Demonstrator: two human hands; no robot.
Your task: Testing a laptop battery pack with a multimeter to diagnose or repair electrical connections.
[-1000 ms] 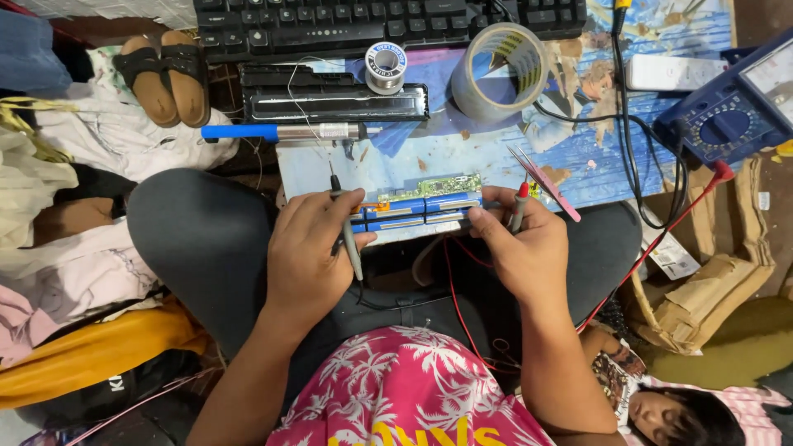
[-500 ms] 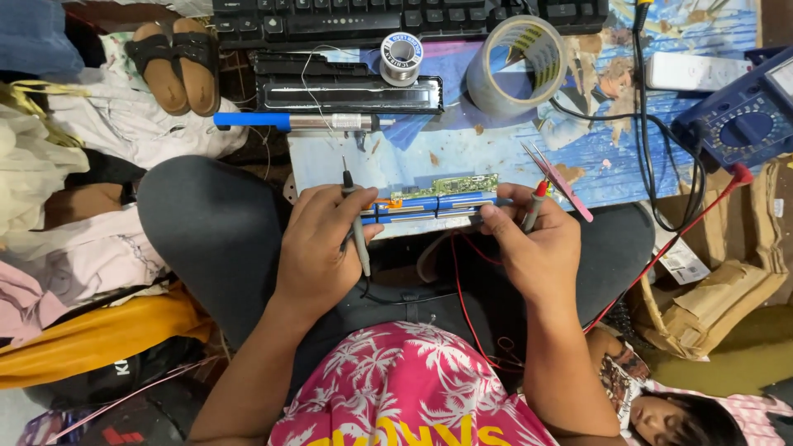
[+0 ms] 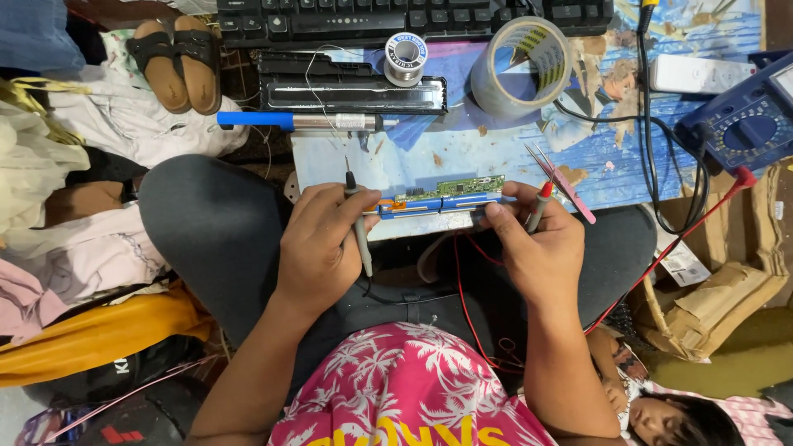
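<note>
The left hand [image 3: 318,248] is closed around a black test probe [image 3: 358,223], whose tip points toward the far side, and its fingertips also press on the left end of a narrow circuit board strip [image 3: 442,196]. The right hand [image 3: 537,248] is closed on the right end of the same strip and pinches a red-collared test probe [image 3: 538,202] between thumb and fingers. The strip lies level between the two hands at the near edge of a low work surface [image 3: 496,140] covered with a blue printed mat; it shows a green board section along its far edge and blue and orange sections along its near edge. A red lead [image 3: 462,306] and a black lead [image 3: 405,299] hang from the hands over the person's lap. A pair of pink-handled tweezers [image 3: 562,182] lies just right of the strip, close to the right hand. On the far side of the strip rest a blue-handled soldering iron [image 3: 297,121], a black rectangular tray [image 3: 351,87], a spool of solder wire [image 3: 405,58] and a roll of clear tape [image 3: 520,54]. A black keyboard [image 3: 396,16] runs along the far edge. A blue multimeter [image 3: 743,128] sits at the far right, well apart from the hands. A pair of brown sandals [image 3: 178,66] lies at the far left.
</note>
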